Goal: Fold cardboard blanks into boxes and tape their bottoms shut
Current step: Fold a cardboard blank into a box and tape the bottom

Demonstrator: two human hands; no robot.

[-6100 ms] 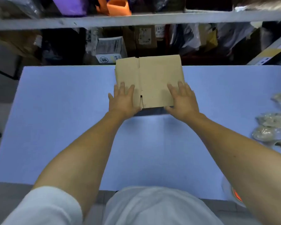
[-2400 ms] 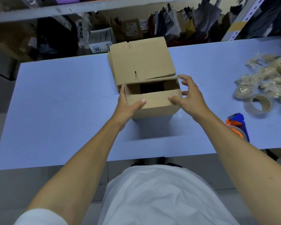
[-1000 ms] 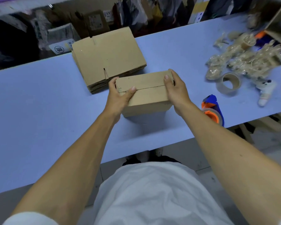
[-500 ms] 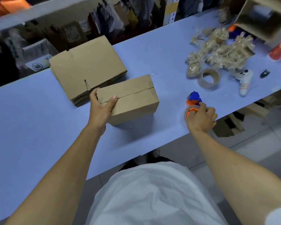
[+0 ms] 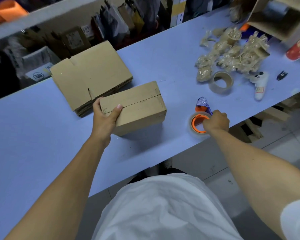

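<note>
Hands (image 5: pixel 103 118) steady box (image 5: pixel 137 108) (seam running left-right)

Left hand (image 5: pixel 105 116) grips box (image 5: pixel 137 108); right hand (image 5: pixel 215 121) grips tape dispenser (image 5: pixel 198 122).

This is a packing or dispatch station in a stockroom. A long blue table (image 5: pixel 42 144) serves as the workbench. Beyond the hands, a metal shelf rack (image 5: pixel 47 16) holds parcels, bags and labelled packets (image 5: pixel 40 66) crammed upright. Just beyond the left hand (image 5: pixel 105 118) lies a stack of flat blanks (image 5: pixel 92 73), and that hand holds a folded box (image 5: pixel 137 106). The right hand (image 5: pixel 215 121) grips a tape dispenser (image 5: pixel 198 122). Beyond the right hand lie a spent tape core (image 5: pixel 221 82) and a heap of crumpled tape scraps (image 5: pixel 232 56). Farther right stands an open carton (image 5: pixel 275 19).
</note>
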